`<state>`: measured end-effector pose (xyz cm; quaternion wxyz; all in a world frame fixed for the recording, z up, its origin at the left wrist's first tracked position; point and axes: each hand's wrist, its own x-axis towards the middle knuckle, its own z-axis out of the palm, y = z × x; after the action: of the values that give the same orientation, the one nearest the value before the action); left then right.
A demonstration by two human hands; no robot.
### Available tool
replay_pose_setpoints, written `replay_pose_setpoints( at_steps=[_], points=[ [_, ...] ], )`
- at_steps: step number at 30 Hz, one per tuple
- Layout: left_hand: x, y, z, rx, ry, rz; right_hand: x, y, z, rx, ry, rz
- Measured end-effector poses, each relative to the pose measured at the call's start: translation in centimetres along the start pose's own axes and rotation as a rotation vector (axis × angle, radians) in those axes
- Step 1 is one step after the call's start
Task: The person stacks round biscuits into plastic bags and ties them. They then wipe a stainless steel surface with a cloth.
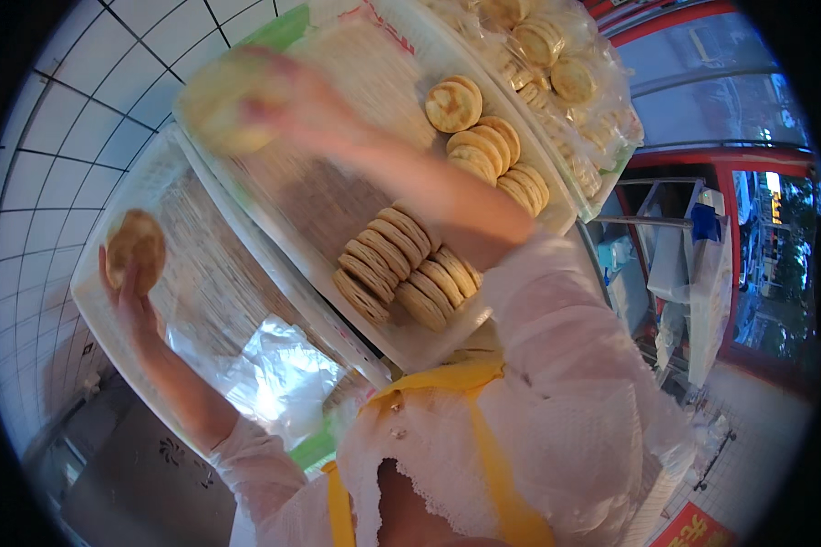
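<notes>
At the left of the head view, my left hand holds a round flatbread over the left plastic tray. My right hand reaches to the far end of the middle tray; it is motion-blurred, and so is a round, pale yellow thing in it that looks like flatbread. Rows of flatbreads stand on edge at the near end of the middle tray. More flatbreads lean along its right side, partly hidden by my right forearm.
Clear plastic bags of flatbreads fill a crate at the upper right. Clear plastic film lies in the left tray's near end. A tiled wall borders the trays on the left. A metal rack with plastic containers stands at the right.
</notes>
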<state>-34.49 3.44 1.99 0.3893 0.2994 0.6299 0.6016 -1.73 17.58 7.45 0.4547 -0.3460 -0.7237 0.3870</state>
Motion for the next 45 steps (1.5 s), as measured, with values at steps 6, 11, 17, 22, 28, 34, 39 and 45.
replay_pose_setpoints(
  at_steps=[6,11,17,22,28,34,39,45],
  points=[
    [-6.3,0.8,22.8,0.001,-0.541,-0.043,-6.5,6.8,-17.9,-0.852,-0.176,0.445],
    [-11.0,-3.4,39.0,0.96,-0.32,0.04,-8.6,9.2,-18.9,-1.2,-0.429,0.295],
    [-14.1,-10.6,42.6,1.138,-0.178,0.547,-9.0,12.5,-19.7,-0.838,-0.31,-0.019],
    [-15.8,-8.6,42.5,0.976,-0.288,0.29,-11.0,14.7,-22.0,-0.919,-0.419,-0.291],
    [-19.0,-4.2,40.3,0.779,-0.004,0.345,-9.0,8.5,-21.6,-0.538,-0.079,-0.272],
    [-23.5,0.2,36.8,-0.82,-0.301,-0.173,-15.0,-1.1,-14.7,-0.021,-0.441,-0.834],
    [-30.5,9.1,31.3,-0.446,-0.385,0.214,-14.3,1.5,-10.9,0.071,-0.081,-0.273],
    [-30.2,4.7,19.7,0.621,-0.365,1.184,-21.2,-12.0,-4.9,1.326,-0.485,0.855]
  ],
)
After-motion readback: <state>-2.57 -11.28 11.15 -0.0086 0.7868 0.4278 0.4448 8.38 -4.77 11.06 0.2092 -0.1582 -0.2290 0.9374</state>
